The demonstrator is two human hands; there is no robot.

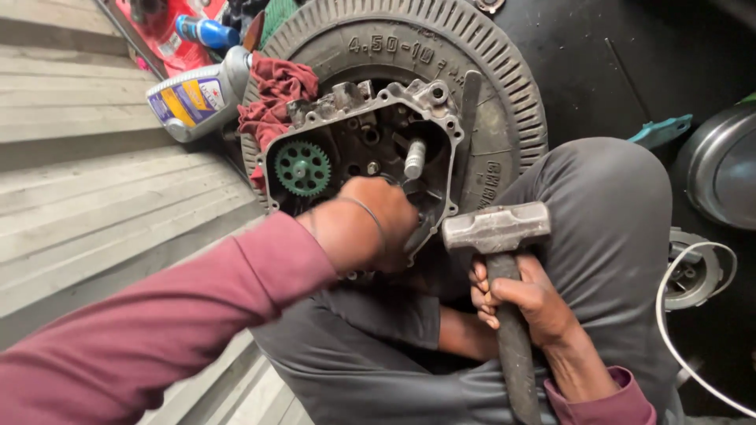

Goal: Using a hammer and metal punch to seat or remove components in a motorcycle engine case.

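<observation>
Engine casing (362, 149) — an open, grey cast-metal crankcase half — lies at the centre of the frame, propped on a ribbed rubber tyre (504, 86). Judging by its thick walls and bolted rim, it looks heavy and rigid, oily enough to be slippery, and best gripped by the outer flange rather than the parts inside.

Nearest, at the lower right, the right hand (528, 303) is closed firmly around the dark handle of a hammer (498, 228), fingers wrapped tight, the blocky steel head raised just beside the casing's lower right edge. The hand rests against a bent knee in grey trousers (606, 220).

From the lower left, a maroon sleeve (157, 323) runs up to the left hand (378, 220), which is curled and pressed into the casing's lower opening; whether it grips a part there I cannot tell, since its fingers are hidden behind the knuckles.

Further in, a green gear (302, 168) sits at the left of the casing and a short steel shaft (415, 157) stands near its middle. A dark red rag (272, 102) is bunched against the casing's upper left corner. Beyond that, in the upper left of the frame, a grey oil bottle (197, 98) lies on its side by concrete steps (79, 181) — and a blue bottle (206, 33) lies behind it
</observation>
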